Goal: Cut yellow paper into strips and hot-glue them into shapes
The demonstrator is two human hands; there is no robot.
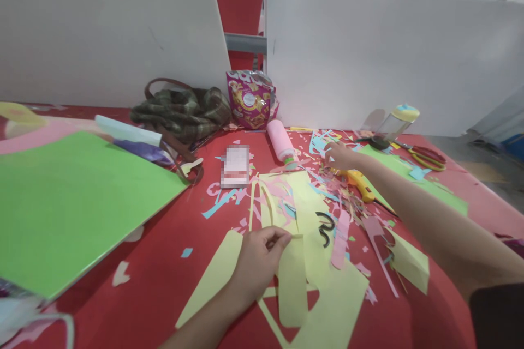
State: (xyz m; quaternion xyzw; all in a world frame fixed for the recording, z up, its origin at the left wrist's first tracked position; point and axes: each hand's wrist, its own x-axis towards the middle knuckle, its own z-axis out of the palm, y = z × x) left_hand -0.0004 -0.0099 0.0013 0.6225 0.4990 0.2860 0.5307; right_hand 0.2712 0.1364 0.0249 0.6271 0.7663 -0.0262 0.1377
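My left hand (264, 251) pinches the upper end of a yellow paper strip (292, 283) with rounded lower corners, above larger cut yellow sheets (339, 305). My right hand (341, 155) stretches to the far side among blue paper scraps (317, 144). Its fingers are curled and point down; whatever they hold, if anything, is too small to make out. Just below that hand lies a yellow glue gun (362, 184). Two black curved pieces (326, 226) rest on the yellow paper, between my hands.
A green board (82, 202) covers the left side. Behind stand a pink bottle (280, 139), a purple snack bag (250, 99) and a plaid bag (184, 112). On the right are red-and-yellow-handled scissors (428, 157) and a clear jar (397, 122). Paper scraps litter the red table (164, 289).
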